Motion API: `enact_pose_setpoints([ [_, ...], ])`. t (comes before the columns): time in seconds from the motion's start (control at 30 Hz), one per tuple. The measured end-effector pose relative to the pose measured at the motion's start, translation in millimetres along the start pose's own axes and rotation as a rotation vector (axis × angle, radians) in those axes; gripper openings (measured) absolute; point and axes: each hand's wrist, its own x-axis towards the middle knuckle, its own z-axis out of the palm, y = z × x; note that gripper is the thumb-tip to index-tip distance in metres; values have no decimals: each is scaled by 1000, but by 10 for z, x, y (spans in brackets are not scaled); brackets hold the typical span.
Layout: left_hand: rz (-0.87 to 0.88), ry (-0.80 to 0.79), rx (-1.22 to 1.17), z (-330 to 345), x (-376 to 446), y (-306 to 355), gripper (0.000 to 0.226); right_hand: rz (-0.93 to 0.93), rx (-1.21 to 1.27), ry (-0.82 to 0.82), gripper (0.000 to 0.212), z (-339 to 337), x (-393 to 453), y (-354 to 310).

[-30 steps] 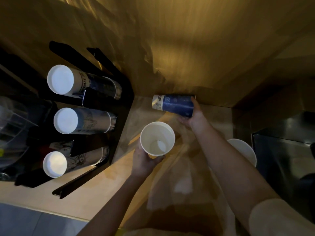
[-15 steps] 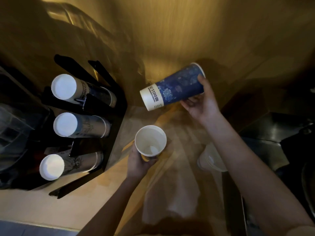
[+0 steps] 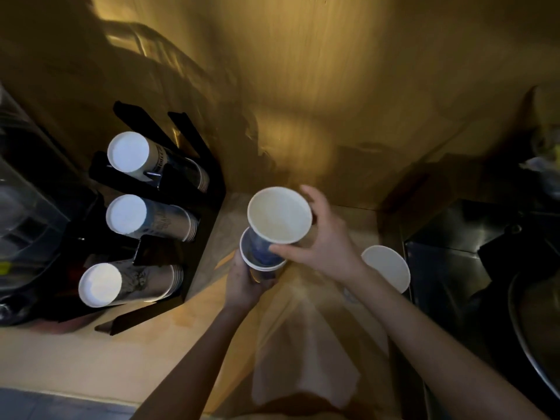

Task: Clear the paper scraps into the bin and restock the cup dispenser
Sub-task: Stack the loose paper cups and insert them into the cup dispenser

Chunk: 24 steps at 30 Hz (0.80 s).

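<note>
While we are looking down over the wooden counter (image 3: 127, 356), our right hand (image 3: 325, 237) is reaching in from the lower right of the frame, forearm angled up toward the centre, fingers curled around the blue patterned paper cup (image 3: 277, 225). That cup is sitting mouth up near the middle of the frame, its white inside facing us, and its base is dipping into the mouth of the stack of cups (image 3: 260, 262) just below it. Our left hand (image 3: 245, 283) is coming up from the bottom centre, wrist bent, and is wrapping around the lower part of that stack from underneath; we cannot tell how many cups are nested there.

At the left of the frame the black cup dispenser (image 3: 209, 189) is standing on the counter with three rows of cups lying on their sides, white bottoms pointing toward us: the top row (image 3: 130, 151), the middle row (image 3: 127, 215) and the bottom row (image 3: 101, 284).

Under our forearms a pale sheet of paper (image 3: 303, 359) is lying on the counter, running toward the bottom edge. Just right of our right wrist, another white cup (image 3: 391, 268) is showing, partly hidden by the arm. At the far right, a dark steel sink (image 3: 448, 253) is filling the edge.
</note>
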Motion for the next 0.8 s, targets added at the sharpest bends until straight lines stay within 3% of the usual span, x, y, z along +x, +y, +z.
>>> enact_pose_setpoints([
  [0.27,5,-17,24,-4,22,-13,90,8,-255,-125,97,391,-58,278],
  [0.43,-13,-7,30,8,-3,13,91,47,-229,-98,90,516,-127,393],
  [0.6,-148,-24,15,-22,-48,113,96,260,222,-74,24,349,10,298],
  [0.7,-152,-91,70,-160,-51,206,99,471,440,-74,28,211,142,210],
  [0.8,41,-89,158,-447,-24,417,92,608,497,-147,40,145,163,116],
])
